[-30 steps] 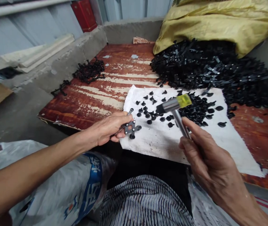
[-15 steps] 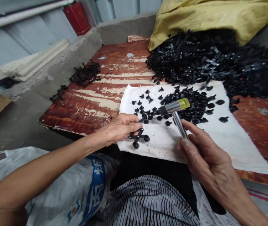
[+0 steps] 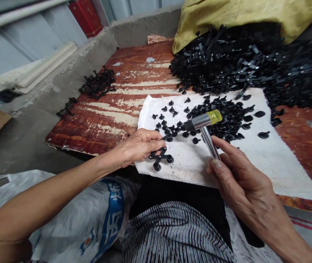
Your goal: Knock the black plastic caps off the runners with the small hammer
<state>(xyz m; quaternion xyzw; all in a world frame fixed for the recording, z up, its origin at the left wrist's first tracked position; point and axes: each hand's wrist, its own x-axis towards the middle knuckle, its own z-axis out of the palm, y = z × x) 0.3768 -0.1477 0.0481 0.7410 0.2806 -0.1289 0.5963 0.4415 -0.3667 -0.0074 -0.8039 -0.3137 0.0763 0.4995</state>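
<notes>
My left hand [image 3: 142, 146] is closed on a black jointed linkage [image 3: 160, 155] of crossed bars with round feet, held at the near left of a white cloth [image 3: 188, 170]. One end of the linkage lies by some small black round pieces with stems [image 3: 172, 129]. In my right hand [image 3: 243, 182] is a small hammer [image 3: 199, 122] with a metal shaft, one black face and one yellow face. The hammer's head is over the cloth, its black face to the right of the linkage and apart from it. My palm hides part of the handle.
A heap of small black round pieces [image 3: 229, 117] covers the cloth's far side. Behind it lies a large pile of black linkages [image 3: 227, 65] under a yellow sack [image 3: 227, 18]. More linkages [image 3: 98, 84] sit at the left edge of the worn red board [image 3: 95, 124]. A white bag [image 3: 70, 212] stands below left.
The view has shifted slightly. Both hands keep their grip, the left on the linkage and the right on the hammer, with barely any movement.
</notes>
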